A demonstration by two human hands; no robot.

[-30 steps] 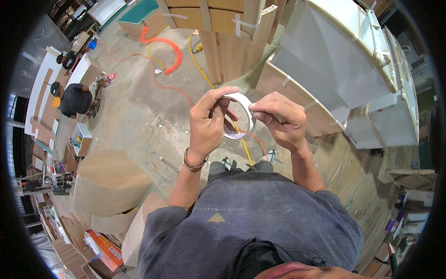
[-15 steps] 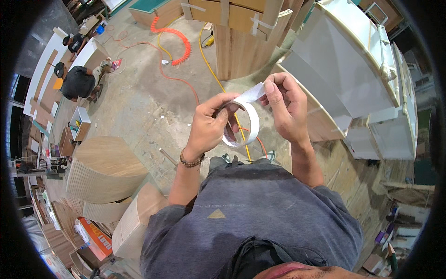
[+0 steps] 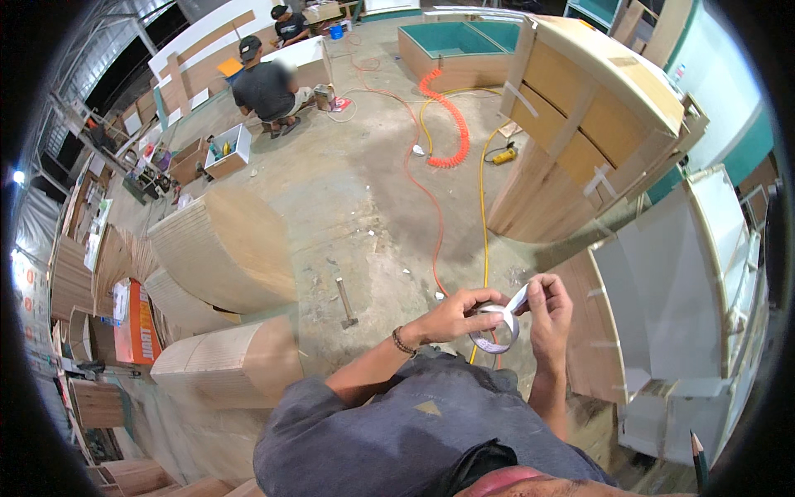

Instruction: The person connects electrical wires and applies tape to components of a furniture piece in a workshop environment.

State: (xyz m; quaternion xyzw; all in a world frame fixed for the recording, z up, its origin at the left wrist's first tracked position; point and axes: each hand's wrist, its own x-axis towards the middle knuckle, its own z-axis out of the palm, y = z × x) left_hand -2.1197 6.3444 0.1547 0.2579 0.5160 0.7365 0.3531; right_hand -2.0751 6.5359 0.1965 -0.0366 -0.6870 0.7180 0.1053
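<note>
Tape roll (image 3: 495, 330), white, sits in front of the chest, clenched in the left hand (image 3: 454, 316); the right hand (image 3: 548, 308) pinches its free end. Pulling steadily, with the strip kept flat, seems best, above the hammer (image 3: 345, 301) on the floor.

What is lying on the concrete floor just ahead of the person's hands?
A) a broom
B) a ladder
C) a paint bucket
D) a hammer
D: a hammer lies on the bare floor, just beyond the left hand and right hand that hold a roll of tape.
</note>
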